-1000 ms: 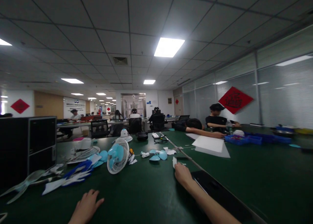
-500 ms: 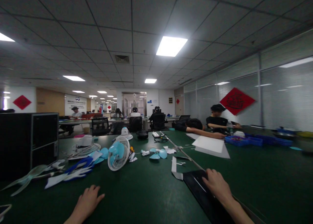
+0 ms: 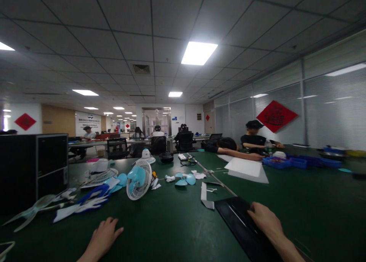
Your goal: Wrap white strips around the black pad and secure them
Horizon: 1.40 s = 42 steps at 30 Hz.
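My left hand [image 3: 103, 235] lies palm down on the green tabletop [image 3: 160, 231], thumb apart from the fingers, holding nothing. At the right edge of a shiny black flat sheet [image 3: 236, 220], the curled fingers of my right hand [image 3: 265, 220] grip it; the fingertips are partly hidden. The sheet lies on the table, its near end running out of view. Just beyond its far left corner is a bent white strip [image 3: 206, 197].
A small fan [image 3: 139, 179], loose blue blades [image 3: 184, 179] and blue-white gloves [image 3: 85, 203] lie ahead and left. A black computer case [image 3: 51, 163] stands at left. White paper sheets [image 3: 246, 168], blue trays [image 3: 276, 163] and two people are at the right.
My right hand has slid right across the black sheet to its right edge, uncovering more of its far end. My left hand has hardly moved.
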Tool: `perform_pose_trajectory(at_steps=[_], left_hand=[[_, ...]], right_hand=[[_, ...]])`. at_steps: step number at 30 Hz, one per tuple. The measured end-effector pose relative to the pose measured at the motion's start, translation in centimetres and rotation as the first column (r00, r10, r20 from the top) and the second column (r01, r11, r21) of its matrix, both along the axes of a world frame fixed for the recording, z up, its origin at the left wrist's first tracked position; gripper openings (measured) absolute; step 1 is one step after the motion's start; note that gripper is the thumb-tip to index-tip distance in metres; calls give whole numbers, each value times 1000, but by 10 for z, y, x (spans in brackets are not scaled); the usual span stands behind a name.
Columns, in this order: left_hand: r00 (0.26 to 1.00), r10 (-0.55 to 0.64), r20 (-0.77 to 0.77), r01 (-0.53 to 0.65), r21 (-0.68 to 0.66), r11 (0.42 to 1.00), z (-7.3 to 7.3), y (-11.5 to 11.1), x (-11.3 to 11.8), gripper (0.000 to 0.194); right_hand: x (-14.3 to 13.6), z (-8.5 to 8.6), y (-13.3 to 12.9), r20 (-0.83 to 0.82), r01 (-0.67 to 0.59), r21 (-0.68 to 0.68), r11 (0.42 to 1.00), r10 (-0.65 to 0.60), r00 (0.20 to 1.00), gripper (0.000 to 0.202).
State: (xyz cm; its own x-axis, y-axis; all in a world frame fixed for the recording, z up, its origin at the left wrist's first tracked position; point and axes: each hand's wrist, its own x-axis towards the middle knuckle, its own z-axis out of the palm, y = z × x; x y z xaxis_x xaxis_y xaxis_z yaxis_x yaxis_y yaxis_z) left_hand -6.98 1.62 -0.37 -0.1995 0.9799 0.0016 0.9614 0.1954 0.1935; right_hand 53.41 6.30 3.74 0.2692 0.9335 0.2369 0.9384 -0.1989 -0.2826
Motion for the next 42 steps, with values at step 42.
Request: perform_pose_trajectory(at_steps=[42], left_hand=[[856,-399,328,360,176,916,11,-15,92,86]], right_hand=[[-222,6,26,63,-694,202,691,698,714,28]])
